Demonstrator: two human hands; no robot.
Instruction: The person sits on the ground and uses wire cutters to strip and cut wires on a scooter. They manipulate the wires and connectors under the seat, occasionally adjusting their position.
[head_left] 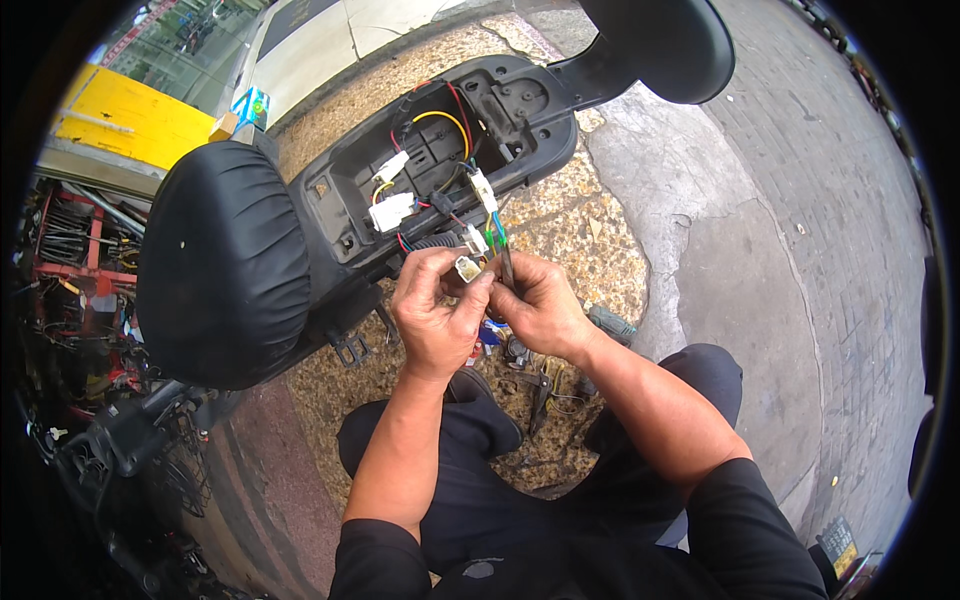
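Note:
My left hand (432, 318) pinches a white plastic wire connector (467, 268), with its open end facing up. Close beside it, my right hand (543, 308) is closed on a thin dark rod-like piece (508, 268), whose exact kind I cannot make out. Blue and green wires run up from between my hands to another white connector (483, 190). One more white connector (474, 240) hangs just above my left fingertips. Beyond them lies the open black compartment (350, 215) of an electric scooter, holding red and yellow wires (440, 115) and a larger white connector (393, 212).
A black padded seat (225, 265) stands at the left of the compartment, and another black seat part (660, 50) at its far end. Pliers (540, 400) and a green-grey tool (612, 325) lie on the ground between my knees. Tangled cables (85, 240) and a yellow panel (130, 125) are far left.

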